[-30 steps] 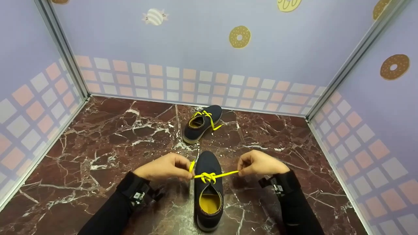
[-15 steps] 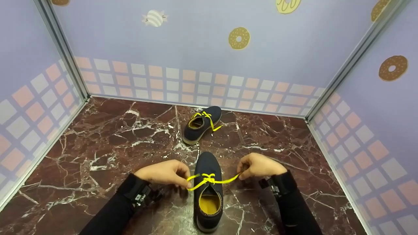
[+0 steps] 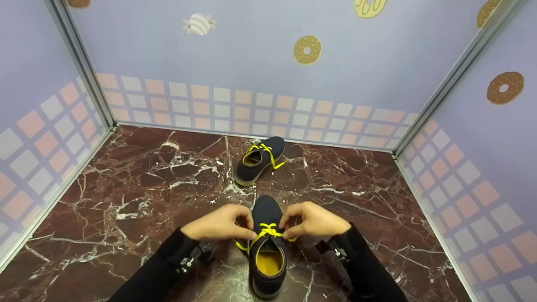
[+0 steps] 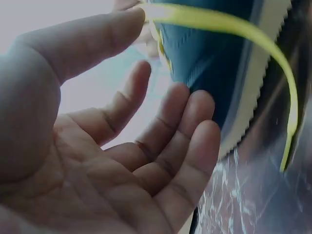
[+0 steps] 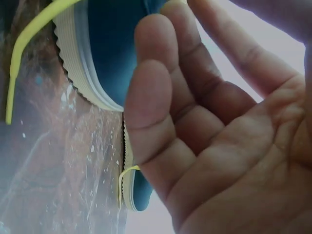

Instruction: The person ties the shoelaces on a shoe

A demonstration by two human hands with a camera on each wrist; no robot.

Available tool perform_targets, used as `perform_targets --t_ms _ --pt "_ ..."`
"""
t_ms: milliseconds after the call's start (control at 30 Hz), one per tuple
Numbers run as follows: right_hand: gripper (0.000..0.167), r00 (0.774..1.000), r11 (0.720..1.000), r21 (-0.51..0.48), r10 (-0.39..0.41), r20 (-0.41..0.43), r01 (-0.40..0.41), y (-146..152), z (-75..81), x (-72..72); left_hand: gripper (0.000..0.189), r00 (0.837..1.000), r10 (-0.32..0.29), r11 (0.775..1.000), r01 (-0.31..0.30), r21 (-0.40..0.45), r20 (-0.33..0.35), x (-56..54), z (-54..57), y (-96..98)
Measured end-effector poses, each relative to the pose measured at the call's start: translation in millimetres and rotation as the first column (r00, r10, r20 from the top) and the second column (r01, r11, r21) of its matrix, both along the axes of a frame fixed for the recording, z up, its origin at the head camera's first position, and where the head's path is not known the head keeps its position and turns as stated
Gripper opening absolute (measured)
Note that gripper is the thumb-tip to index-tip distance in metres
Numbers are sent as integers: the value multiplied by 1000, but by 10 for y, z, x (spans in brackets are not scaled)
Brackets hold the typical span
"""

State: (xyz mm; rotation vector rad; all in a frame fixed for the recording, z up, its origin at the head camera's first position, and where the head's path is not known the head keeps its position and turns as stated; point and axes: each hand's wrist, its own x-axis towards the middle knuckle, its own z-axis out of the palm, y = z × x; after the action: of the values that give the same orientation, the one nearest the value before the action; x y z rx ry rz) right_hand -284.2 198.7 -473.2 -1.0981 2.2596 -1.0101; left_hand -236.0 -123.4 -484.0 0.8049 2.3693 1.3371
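Observation:
A dark navy shoe with yellow lining stands toe away between both hands. Its yellow lace is crossed in a knot over the tongue. My left hand is at the knot's left side; in the left wrist view its thumb touches the lace, and the index finger stays apart from the thumb. That lace end hangs free beside the sole. On the right side, my right hand has thumb and index tips close to the knot. The right wrist view shows its lace end dangling loose; the thumb is hidden there.
A matching shoe lies farther off, turned aslant, its yellow lace trailing to the right. Brown marbled floor runs to lilac panels at the back and both sides, joined by metal corner posts.
Both hands have moved inward from the lace ends to the knot. The ends, held out to the sides before, now droop beside the shoe.

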Motion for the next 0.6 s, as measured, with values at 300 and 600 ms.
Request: perform_targets --t_ms 300,600 --pt "12 999 999 1 34 -41 -34 -67 -21 45 12 996 -82 996 83 13 -32 44 -11 96" --pt "6 998 999 25 49 -46 -48 -84 -32 52 9 994 -111 992 112 50 -20 37 -14 113"
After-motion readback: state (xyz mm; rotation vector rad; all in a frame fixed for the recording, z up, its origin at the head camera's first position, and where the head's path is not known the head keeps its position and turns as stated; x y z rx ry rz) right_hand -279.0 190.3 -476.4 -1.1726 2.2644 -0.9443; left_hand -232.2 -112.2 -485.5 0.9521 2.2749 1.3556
